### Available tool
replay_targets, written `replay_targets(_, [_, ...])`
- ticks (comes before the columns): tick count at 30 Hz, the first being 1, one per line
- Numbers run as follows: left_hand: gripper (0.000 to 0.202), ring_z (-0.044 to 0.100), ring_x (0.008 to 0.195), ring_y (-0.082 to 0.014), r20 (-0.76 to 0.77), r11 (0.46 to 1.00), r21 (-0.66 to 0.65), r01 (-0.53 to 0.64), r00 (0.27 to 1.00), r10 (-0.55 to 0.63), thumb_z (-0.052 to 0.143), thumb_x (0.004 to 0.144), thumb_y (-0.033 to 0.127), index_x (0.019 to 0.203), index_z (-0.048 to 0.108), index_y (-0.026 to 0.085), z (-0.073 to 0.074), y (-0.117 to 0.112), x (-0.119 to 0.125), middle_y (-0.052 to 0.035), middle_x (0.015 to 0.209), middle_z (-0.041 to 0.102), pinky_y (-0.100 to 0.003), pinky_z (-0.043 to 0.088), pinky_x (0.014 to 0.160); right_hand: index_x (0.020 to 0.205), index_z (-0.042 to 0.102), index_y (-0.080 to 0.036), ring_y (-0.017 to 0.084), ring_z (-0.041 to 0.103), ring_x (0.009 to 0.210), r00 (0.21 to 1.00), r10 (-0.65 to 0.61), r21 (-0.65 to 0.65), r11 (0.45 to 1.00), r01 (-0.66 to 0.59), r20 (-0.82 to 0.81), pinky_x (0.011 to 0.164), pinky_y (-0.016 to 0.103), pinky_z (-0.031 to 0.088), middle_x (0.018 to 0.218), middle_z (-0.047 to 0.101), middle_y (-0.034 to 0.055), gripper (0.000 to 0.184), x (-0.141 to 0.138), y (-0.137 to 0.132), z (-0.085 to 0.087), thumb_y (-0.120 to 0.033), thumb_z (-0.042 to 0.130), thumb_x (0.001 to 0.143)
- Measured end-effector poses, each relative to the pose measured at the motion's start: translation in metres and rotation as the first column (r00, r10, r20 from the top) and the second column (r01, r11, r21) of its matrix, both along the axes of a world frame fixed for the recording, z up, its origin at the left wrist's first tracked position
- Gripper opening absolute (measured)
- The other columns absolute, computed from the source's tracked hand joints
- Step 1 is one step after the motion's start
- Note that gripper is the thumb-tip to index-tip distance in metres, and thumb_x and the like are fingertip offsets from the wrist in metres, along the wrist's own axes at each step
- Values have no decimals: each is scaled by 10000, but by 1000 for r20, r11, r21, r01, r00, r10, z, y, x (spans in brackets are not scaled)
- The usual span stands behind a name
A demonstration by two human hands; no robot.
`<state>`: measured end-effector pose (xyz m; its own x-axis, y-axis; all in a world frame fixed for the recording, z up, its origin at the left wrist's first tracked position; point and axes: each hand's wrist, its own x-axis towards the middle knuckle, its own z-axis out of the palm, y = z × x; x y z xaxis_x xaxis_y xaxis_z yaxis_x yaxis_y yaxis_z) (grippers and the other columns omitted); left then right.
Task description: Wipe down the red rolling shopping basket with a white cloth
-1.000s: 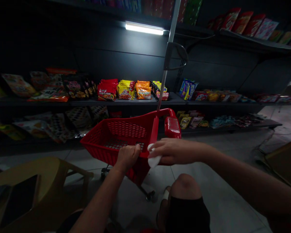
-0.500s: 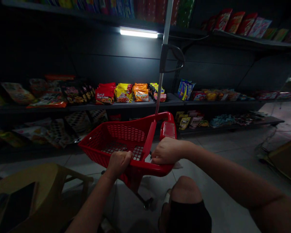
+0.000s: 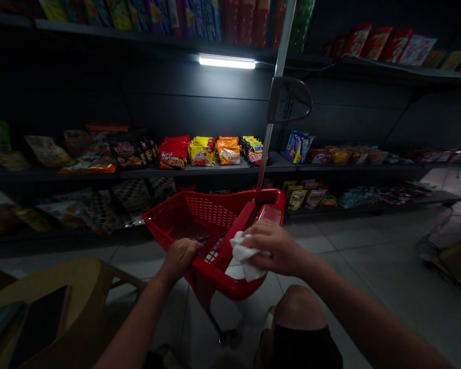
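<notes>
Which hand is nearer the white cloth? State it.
Right. The right hand rests on the white cloth; the left hand grips the red shopping cart's rim, apart from the cloth.

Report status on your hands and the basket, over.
Left hand gripping rim of red trolley basket. Right hand holding white cloth against the rim. Tan plastic chair beside basket, lower left.
</notes>
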<state>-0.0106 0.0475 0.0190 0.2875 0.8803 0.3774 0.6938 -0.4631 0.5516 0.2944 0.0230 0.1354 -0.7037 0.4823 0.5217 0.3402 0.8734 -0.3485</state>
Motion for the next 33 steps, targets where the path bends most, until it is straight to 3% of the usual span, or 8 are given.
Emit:
replay_targets(5, [457,576,692,-158,-28,999,-28,44,999,-45,241,967,335,637,532,211,-3,6,-3,-29,669,617,-271,438,694,1209,650,-210,228,548,1064,913,-315,272,931,244,260,993,370,368,1113,666,105,300,43,49,10,-253,584,919])
replay_targets(9, [439,583,701,-156,-2,999,-23,43,999,-43,241,967,327,651,522,211,-4,10,0,-32,691,628,-272,439,706,1114,682,-136,232,556,1020,767,-605,193,796,574,213,943,335,405,1060,670,122,252,75,103,14,-198,542,914])
replay_targets(13, [448,575,677,-155,26,1000,-23,19,999,-18,255,963,349,612,497,212,-3,7,-2,-33,668,622,-268,436,685,1072,684,-167,199,575,1099,877,-476,79,878,472,62,981,323,428,1162,661,103,233,50,73,-2,-233,498,948])
replay_targets(18, [489,569,696,-167,-24,997,-62,41,999,-43,216,973,377,619,514,215,5,-2,-10,-35,667,620,-274,451,703,1071,688,-257,210,553,1211,992,-115,196,975,101,61,1093,395,376,1175,690,55,215,-1,-9,-24,-359,543,949])
replay_targets(22, [508,600,746,-178,-77,993,-105,52,995,-60,229,974,388,651,583,218,14,-4,-17,-38,712,663,-277,474,755,1121,683,-264,238,517,1256,982,-172,253,956,149,73,1125,434,333,1232,667,77,266,36,21,-27,-410,547,944])
replay_targets(27, [533,666,921,-200,-61,961,-267,71,994,-91,255,986,449,825,700,202,39,-6,-7,-55,947,741,-324,518,892,1123,650,-124,279,565,1150,675,-725,-185,688,702,-138,1031,429,417,1185,647,183,497,96,100,-46,-488,342,981])
replay_targets(29, [486,612,1177,-225,-30,974,-228,9,999,-16,331,971,492,1114,692,199,56,-15,14,-73,1270,674,-382,465,1048,1305,517,-100,259,604,1113,569,-784,-486,609,627,-248,954,393,484,1218,631,192,620,82,108,-61,-527,198,989])
replay_targets(33, [569,346,1455,-221,-3,995,-91,34,999,-34,280,1006,460,1520,346,226,82,-49,75,-76,1596,345,-429,316,1190,1487,255,-143,223,645,1127,359,-759,-784,611,109,-543,867,349,556,1313,603,156,679,7,76,-85,-574,112,983])
